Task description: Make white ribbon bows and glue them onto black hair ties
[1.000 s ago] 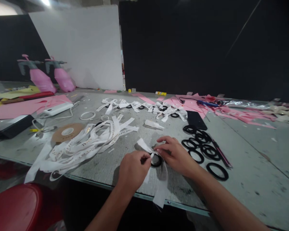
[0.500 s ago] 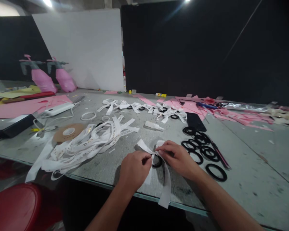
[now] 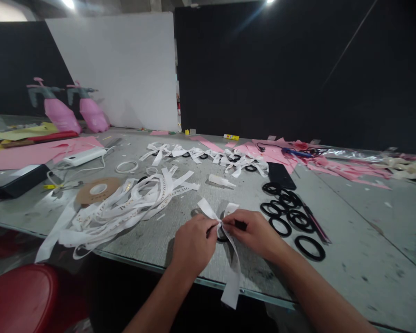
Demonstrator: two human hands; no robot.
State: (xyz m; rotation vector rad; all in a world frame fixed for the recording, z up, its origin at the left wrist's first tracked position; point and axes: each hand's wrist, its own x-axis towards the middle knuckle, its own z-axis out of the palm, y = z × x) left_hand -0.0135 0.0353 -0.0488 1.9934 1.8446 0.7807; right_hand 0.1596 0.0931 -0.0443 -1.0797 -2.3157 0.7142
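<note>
Starting at the far left of the grip, a brown ribbon roll (image 3: 85,193) lies on the table (image 3: 138,247), and just beside it is a heap of printed ribbon (image 3: 106,227), loose and tangled, with no bows visible in it. Nearer the grip, the left hand (image 3: 194,243) has its thumb and fingertips pinched narrow on the white ribbon (image 3: 231,286). Beyond the grip, toward the wall, a row of bows (image 3: 194,152) runs across the table; dark rings show under several of them, and these pieces look tied.

At the grip itself, the ribbon gathers over a black ring (image 3: 223,240) lying partly under the fingers. 2 ends fan out beyond the fingertips, while a long tail drops past the near table edge. This piece looks partway formed; whether the knot is tight cannot be told, as the fingers cover it. Just beyond it lies a white tube (image 3: 220,180).

The right hand (image 3: 254,231) closes the pinch from the other side, its fingertips also narrow on the ribbon and close to the left ones. To the right of the grip, a cluster of loose rings (image 3: 290,228) and 1 separate ring (image 3: 296,247) nearer the edge show no ribbon on them, so they look untouched.
</note>
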